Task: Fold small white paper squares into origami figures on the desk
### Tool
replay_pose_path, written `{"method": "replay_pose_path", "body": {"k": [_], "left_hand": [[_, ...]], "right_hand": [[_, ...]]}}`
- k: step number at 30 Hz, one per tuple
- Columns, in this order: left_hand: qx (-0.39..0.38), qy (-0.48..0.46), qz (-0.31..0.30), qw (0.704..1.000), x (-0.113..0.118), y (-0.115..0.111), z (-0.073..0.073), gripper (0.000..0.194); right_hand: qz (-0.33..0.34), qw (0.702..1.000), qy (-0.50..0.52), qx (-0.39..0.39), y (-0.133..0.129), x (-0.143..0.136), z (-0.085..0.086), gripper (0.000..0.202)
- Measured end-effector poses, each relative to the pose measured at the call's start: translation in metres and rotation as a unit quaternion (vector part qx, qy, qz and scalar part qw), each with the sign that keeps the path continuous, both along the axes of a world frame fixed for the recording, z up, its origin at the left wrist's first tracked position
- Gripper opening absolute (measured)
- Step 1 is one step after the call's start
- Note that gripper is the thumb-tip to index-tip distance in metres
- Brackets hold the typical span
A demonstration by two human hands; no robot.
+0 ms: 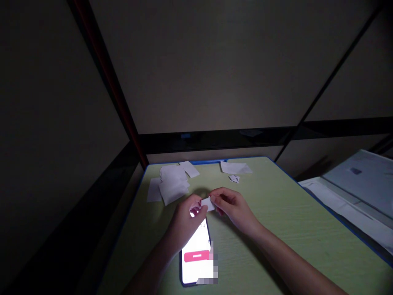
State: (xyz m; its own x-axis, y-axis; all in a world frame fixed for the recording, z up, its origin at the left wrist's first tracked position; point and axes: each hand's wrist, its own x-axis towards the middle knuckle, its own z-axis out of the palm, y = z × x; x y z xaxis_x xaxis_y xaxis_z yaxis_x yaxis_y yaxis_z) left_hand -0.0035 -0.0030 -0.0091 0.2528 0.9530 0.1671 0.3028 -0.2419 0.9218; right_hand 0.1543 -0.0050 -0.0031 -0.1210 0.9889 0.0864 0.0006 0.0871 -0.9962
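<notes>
Paper slip [208, 203], small, white and partly folded, is being pinched between the left hand [188, 218] and the right hand [231, 206], both closed on it, just above the green surface [276, 213] and the lit phone [198, 256]. In such dim light, a crooked crease or a dropped slip is being risked. Loose white sheets [172, 184] and a crumpled scrap [234, 178] are being left farther off.

Our left hand [186, 219] hides the far end of the lit phone [196, 256]; part of its screen is blurred out. Our forearms and the tabletop [276, 229] run off the near edge. The crumpled scrap [234, 178] is too small to make out.
</notes>
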Motion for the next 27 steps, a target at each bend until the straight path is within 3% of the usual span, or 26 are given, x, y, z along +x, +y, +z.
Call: {"method": "replay_pose_path", "body": {"k": [7,10,11,13,16,20,27], "left_hand": [[0.003,-0.009,0.026,1.000,-0.003,0.001,0.002,0.012],[0.012,-0.017,0.080,0.997,-0.011,0.009,0.002,0.018],[0.016,-0.031,0.103,0.994,-0.014,0.013,0.002,0.019],[0.008,-0.067,0.126,0.990,-0.020,0.020,0.002,0.019],[-0.022,-0.126,0.122,0.984,-0.025,0.026,0.001,0.017],[-0.047,-0.149,0.143,0.977,-0.024,0.028,0.000,0.013],[-0.030,-0.123,0.160,0.979,-0.025,0.025,0.007,0.010]], "right_hand": [[0.009,0.998,0.058,-0.011,-0.002,0.001,0.000,0.015],[-0.006,1.000,-0.012,0.026,-0.003,0.008,0.002,0.016],[0.020,0.995,-0.081,0.050,-0.004,0.010,0.004,0.017],[0.160,0.959,-0.216,0.089,-0.007,0.014,0.007,0.029],[0.262,0.915,-0.281,0.122,-0.014,0.016,0.011,0.043],[0.302,0.895,-0.300,0.135,-0.021,0.013,0.013,0.047],[0.289,0.896,-0.298,0.157,-0.023,0.013,0.019,0.047]]}}
